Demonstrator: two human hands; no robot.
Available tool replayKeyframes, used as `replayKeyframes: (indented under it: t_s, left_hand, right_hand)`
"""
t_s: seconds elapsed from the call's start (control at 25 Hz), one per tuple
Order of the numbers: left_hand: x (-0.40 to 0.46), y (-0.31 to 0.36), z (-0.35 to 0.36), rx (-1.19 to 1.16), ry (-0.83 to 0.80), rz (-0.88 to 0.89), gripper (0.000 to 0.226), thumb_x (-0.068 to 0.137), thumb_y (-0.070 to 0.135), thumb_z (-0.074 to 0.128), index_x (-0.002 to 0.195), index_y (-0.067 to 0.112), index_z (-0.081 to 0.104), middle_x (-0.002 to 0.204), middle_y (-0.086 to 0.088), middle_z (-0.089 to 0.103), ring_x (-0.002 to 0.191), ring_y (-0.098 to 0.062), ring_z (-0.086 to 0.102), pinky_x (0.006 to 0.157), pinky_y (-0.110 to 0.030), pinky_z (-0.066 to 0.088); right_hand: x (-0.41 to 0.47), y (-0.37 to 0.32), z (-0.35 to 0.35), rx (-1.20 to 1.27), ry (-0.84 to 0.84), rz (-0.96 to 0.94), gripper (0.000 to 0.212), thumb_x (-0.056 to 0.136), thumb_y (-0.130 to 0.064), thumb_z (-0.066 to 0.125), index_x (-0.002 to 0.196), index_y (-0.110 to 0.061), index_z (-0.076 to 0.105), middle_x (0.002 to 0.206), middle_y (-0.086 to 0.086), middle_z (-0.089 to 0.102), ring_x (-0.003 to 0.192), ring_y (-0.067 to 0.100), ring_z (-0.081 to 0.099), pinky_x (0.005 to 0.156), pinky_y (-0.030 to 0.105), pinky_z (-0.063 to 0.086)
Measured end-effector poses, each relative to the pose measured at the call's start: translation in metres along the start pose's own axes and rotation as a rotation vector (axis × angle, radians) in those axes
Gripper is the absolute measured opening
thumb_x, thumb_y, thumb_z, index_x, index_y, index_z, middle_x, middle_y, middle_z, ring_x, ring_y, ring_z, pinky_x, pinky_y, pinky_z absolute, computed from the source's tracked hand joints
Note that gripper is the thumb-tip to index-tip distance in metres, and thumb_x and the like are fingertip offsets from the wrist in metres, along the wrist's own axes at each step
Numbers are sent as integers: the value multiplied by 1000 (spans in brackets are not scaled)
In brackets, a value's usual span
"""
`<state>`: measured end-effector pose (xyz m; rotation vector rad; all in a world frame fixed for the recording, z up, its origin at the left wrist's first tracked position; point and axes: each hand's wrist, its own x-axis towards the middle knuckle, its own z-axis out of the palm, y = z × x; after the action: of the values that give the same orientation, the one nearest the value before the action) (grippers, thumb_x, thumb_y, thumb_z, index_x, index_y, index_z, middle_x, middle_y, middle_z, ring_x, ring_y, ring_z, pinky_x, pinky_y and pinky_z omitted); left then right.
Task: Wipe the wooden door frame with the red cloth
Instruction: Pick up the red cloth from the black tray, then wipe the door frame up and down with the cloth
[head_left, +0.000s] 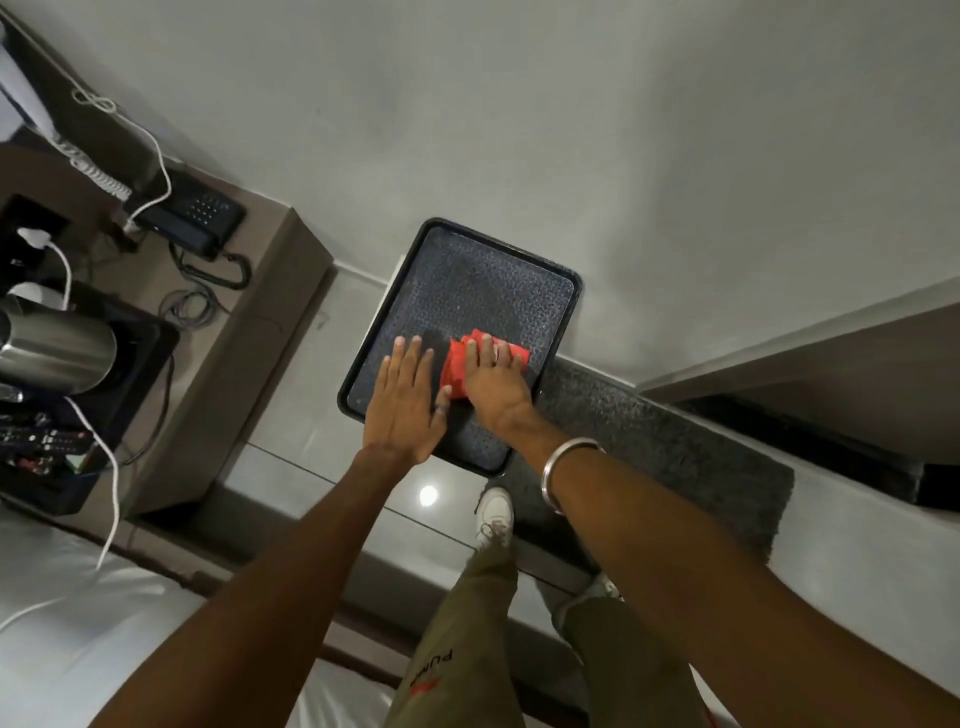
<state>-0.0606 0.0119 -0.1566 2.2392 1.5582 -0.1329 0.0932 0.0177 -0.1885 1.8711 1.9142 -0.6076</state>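
Observation:
The red cloth (453, 373) lies bunched on a black textured tray (467, 280) that rests against the pale wall. My right hand (496, 387) lies flat on the cloth with its fingers stretched out, pressing it onto the tray. My left hand (402, 410) is spread flat on the tray just left of the cloth and holds nothing. A brown wooden strip that looks like the door frame (810, 348) runs along the right side, well apart from both hands.
A dark mat (675, 457) lies on the floor under my white shoes (496, 512). To the left stands a brown desk (270, 291) with a black phone (192, 218), cables and a steel kettle (52, 353). White bedding (52, 623) fills the lower left.

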Motion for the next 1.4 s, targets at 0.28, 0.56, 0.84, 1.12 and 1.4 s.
replayKeyframes:
  t_s: [0.28,0.56,0.84,1.12,1.4]
  left_hand:
    - [13,70,-85,-98,194,194,66,110,43,29,163,3,24,173,-16,15,162,-29,2,134,-45,4]
    - [32,234,-207,-79,433,703,70,106,50,27,163,9,26,172,-12,19,162,-27,6,133,-43,6]
    - [21,399,-300,-13,737,1092,65,107,43,37,162,9,31,172,-12,21,162,-31,10,132,-47,10]
    - [19,504,-392,-18,1080,1174,58,106,35,48,155,6,42,168,-17,30,159,-37,16,132,-50,13]
    - [43,549,-447,99,1347,1064,65,107,36,48,161,8,28,169,-22,25,157,-42,20,131,-49,8]
  right_hand:
    - [-51,60,-111,1484,-69,344,34,88,0,50,116,3,70,111,21,74,96,34,72,86,44,64]
    - [-217,163,-192,2233,560,311,39,84,9,49,118,-6,63,113,18,67,108,35,63,107,53,52]
    - [-349,256,-218,1823,1744,374,57,74,-13,62,127,-33,71,107,-20,78,103,10,73,89,30,59]
    - [-344,369,-245,-20,1590,431,83,93,-40,68,162,-23,26,173,13,18,164,26,-9,132,58,3]
    - [-297,371,-248,90,1686,490,70,96,-38,53,160,-22,29,177,5,7,164,34,6,132,59,-1]
